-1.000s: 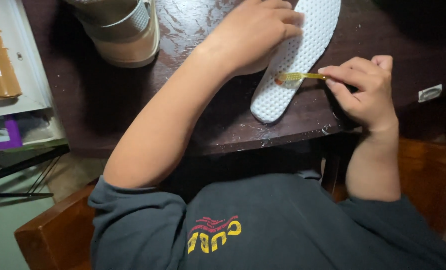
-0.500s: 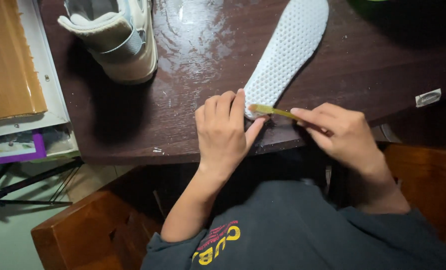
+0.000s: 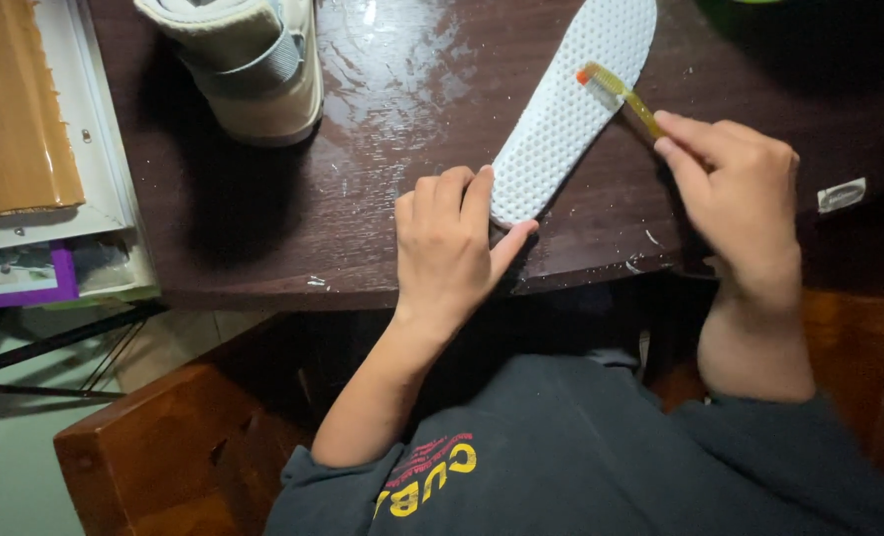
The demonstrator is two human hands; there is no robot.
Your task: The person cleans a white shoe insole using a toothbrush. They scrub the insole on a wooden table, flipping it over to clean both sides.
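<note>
On the dark wooden counter [image 3: 263, 248], near its front edge, a white perforated insole [image 3: 571, 109] lies flat and slanted, its heel end toward the person and its toe end reaching the far side. At the heel end, the left hand [image 3: 452, 248] rests palm down, fingers together on the counter and against the insole's edge, the thumb spread out below the heel. Over the insole's right side, the right hand [image 3: 735, 189] pinches the yellow handle of a toothbrush [image 3: 621, 91], whose orange-tipped head touches the insole's surface. Around the insole the counter is wet and flecked with white foam. Farther left stands a beige high-top shoe [image 3: 249, 60]. Beyond the counter's left edge lie cardboard and papers [image 3: 25, 129].
</note>
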